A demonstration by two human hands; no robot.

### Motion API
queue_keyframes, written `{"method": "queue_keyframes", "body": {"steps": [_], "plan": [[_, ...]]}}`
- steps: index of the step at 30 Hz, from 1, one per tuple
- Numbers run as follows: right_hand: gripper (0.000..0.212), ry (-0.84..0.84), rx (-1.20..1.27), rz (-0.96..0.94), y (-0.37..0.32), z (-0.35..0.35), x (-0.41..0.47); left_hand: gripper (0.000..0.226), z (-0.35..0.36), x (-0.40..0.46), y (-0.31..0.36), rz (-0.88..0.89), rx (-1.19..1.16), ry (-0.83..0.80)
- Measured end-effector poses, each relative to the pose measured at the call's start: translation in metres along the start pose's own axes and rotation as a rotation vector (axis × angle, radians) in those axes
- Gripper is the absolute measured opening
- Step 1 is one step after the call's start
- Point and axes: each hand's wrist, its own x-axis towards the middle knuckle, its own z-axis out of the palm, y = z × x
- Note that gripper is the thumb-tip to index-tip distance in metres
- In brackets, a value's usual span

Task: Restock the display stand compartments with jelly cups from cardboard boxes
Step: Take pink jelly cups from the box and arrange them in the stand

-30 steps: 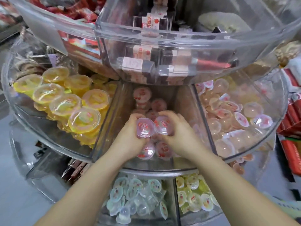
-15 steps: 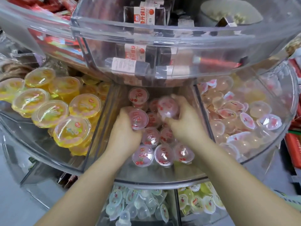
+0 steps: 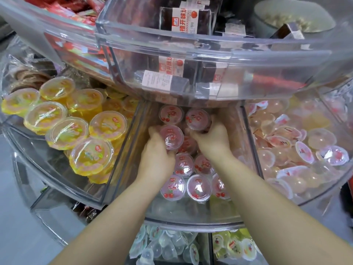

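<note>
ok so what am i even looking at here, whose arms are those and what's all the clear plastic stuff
There is no machine here. The picture comes from a camera worn on a person's head, looking forward and down, so the two bare arms are that person's own.

The clear plastic is a round display stand with tiers split into wedge compartments. In the middle compartment lie red cherry jelly cups. The left hand grips one of them, and the right hand grips another further back; both cups are being set among the others.

To the left sit larger yellow jelly cups. To the right is a heap of small pale jelly cups. The tier above holds dark wrapped snack bars, and the tier below holds more small cups.

No cardboard box is in view.
</note>
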Motion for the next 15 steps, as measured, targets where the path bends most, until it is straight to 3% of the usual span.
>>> {"method": "queue_keyframes", "body": {"steps": [7, 10, 13, 15], "plan": [[0.034, -0.104, 0.028, 0.038, -0.006, -0.002, 0.003, 0.039, -0.004, 0.0, -0.001, -0.019, -0.004, 0.016], [0.038, -0.106, 0.017, 0.059, -0.009, -0.007, -0.005, 0.04, -0.005, -0.002, -0.001, -0.024, -0.019, -0.001], [0.056, -0.098, 0.078, 0.133, -0.006, -0.016, -0.023, 0.048, -0.008, -0.003, -0.004, -0.02, -0.064, -0.073], [0.05, -0.168, 0.148, 0.194, -0.005, -0.018, -0.039, 0.054, -0.013, -0.005, -0.005, -0.035, -0.144, -0.167]]}}
